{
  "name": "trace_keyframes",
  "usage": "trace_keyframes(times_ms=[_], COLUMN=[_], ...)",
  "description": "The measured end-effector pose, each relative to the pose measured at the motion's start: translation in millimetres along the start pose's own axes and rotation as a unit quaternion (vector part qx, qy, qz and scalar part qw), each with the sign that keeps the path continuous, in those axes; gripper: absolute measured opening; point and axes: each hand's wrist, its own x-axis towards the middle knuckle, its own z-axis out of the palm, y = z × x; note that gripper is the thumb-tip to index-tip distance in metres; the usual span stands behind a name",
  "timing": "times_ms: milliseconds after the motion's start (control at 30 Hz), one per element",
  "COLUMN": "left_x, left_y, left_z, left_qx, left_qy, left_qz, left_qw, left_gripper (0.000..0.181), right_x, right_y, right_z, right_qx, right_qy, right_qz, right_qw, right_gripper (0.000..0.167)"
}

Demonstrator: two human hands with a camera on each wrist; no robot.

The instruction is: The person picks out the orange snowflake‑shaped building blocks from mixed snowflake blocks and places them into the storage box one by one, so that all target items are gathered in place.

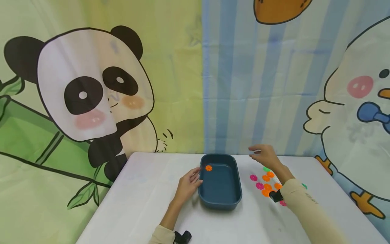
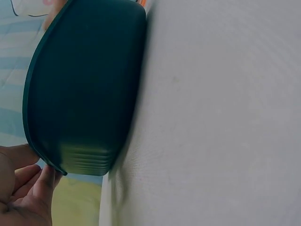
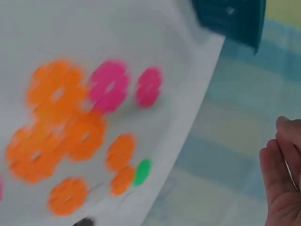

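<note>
One orange flower piece (image 1: 208,168) lies inside the blue container (image 1: 223,183), lower centre; the left hand (image 1: 187,185) grips it at the side; the right hand (image 1: 267,158), fingers relaxed, hovers right of centre. Loose flower pieces (image 1: 267,187) lie lower right.

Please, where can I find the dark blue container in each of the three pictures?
Head: the dark blue container is low, slightly right of centre.
Left wrist: it is large, at upper left.
Right wrist: it is at upper right, cut off by the top edge.
Shared landmark: the white table.
</note>
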Motion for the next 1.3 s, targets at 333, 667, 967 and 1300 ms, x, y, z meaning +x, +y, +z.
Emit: trace_keyframes(times_ms=[333,667,967,1300], left_x=[0.7,1.5,0.2,0.4], left_y=[-1.5,-6.1,-3.7,-2.0], left_z=[-1.7,-3.2,-1.8,-0.3], left_qx=[-0.002,-0.012,-0.015,-0.018], left_qy=[-0.002,-0.008,-0.010,-0.005], left_qz=[-0.004,-0.007,0.001,-0.001], left_qw=[1.0000,0.9999,0.9998,0.9998], left_gripper=[0.054,0.054,0.055,0.054], right_x=[-57.1,-77.7,-77.3,-73.5], right_y=[65,92,95,84], right_z=[-13,-2,3,6], right_qx=[-0.001,0.002,0.007,-0.010], right_qy=[-0.057,-0.066,-0.050,-0.055], right_qz=[0.152,0.190,0.181,0.178], right_qw=[0.9868,0.9795,0.9821,0.9825], right_gripper=[0.038,0.042,0.040,0.043])
